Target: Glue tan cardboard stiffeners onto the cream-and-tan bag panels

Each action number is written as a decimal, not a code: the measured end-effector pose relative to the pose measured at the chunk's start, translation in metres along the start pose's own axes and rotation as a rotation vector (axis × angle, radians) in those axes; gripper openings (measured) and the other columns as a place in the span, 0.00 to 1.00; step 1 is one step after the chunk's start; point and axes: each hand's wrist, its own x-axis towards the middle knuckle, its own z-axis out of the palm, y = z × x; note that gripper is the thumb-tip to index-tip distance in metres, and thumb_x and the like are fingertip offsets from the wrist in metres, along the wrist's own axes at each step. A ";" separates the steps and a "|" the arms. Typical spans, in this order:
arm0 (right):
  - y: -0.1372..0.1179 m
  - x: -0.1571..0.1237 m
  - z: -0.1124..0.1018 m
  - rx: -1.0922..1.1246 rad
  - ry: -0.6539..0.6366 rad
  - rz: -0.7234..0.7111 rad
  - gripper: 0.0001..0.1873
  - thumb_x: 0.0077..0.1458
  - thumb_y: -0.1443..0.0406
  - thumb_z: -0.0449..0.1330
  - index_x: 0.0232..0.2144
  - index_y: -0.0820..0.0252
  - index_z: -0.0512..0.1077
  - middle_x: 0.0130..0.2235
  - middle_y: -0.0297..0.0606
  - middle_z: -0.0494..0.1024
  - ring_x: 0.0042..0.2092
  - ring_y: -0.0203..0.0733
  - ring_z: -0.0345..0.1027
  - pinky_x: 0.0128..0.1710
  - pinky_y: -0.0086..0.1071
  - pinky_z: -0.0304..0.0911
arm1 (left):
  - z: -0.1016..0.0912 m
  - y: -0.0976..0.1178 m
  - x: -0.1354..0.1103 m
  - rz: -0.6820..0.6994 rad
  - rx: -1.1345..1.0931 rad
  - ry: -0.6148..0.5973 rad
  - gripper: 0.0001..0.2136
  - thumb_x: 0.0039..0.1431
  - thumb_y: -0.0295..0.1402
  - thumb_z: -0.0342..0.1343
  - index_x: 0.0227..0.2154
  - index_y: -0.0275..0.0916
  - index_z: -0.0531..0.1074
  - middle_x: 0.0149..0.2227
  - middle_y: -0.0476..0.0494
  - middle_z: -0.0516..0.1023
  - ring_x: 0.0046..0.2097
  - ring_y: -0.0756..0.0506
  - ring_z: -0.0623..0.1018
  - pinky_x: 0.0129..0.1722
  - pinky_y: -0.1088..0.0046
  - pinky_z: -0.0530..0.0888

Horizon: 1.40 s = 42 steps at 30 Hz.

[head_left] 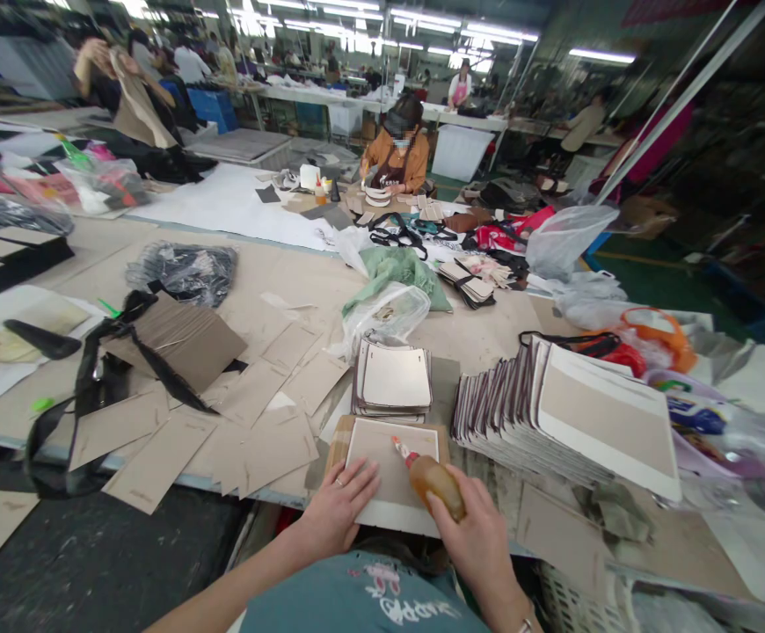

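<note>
My right hand (pixel 473 519) is wrapped round an amber glue bottle (pixel 436 483), tilted so its reddish nozzle points down at the far part of a panel. That panel, a beige board with a white border (pixel 392 479), lies in front of me on a brown cardboard piece (pixel 338 442). My left hand (pixel 339 505) rests flat on the panel's left side, fingers stretched out, a ring on one finger. Just beyond the board sits a short stack of pale panels (pixel 397 376) with dark edges. Whether the nozzle touches the panel I cannot tell.
A long leaning row of panels (pixel 554 413) stands on the right. Loose beige cards (pixel 270 448) and a strapped bundle of cards (pixel 181 338) lie to the left. Green cloth and a clear plastic bag (pixel 389 312) are farther back. Across the table a co-worker (pixel 399 154) sits.
</note>
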 end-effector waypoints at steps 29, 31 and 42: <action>-0.032 0.021 0.026 0.155 -0.074 -0.124 0.18 0.56 0.63 0.54 0.50 0.58 0.63 0.41 0.43 0.70 0.43 0.46 0.65 0.43 0.40 0.66 | 0.008 -0.003 0.001 0.010 0.029 0.024 0.44 0.38 0.25 0.50 0.63 0.38 0.44 0.66 0.44 0.45 0.66 0.37 0.44 0.61 0.52 0.47; -0.026 0.017 0.023 0.125 -0.054 -0.112 0.19 0.55 0.62 0.54 0.50 0.58 0.63 0.40 0.42 0.70 0.42 0.46 0.66 0.43 0.39 0.67 | 0.007 -0.003 0.001 0.006 0.033 0.016 0.44 0.38 0.25 0.50 0.63 0.38 0.44 0.67 0.44 0.44 0.66 0.37 0.45 0.62 0.52 0.46; -0.010 0.014 0.012 0.085 -0.032 -0.072 0.19 0.55 0.62 0.54 0.49 0.57 0.63 0.41 0.41 0.70 0.42 0.45 0.66 0.42 0.37 0.66 | 0.006 -0.002 0.000 0.008 0.026 0.022 0.43 0.39 0.24 0.50 0.63 0.40 0.45 0.67 0.45 0.43 0.66 0.37 0.44 0.62 0.51 0.45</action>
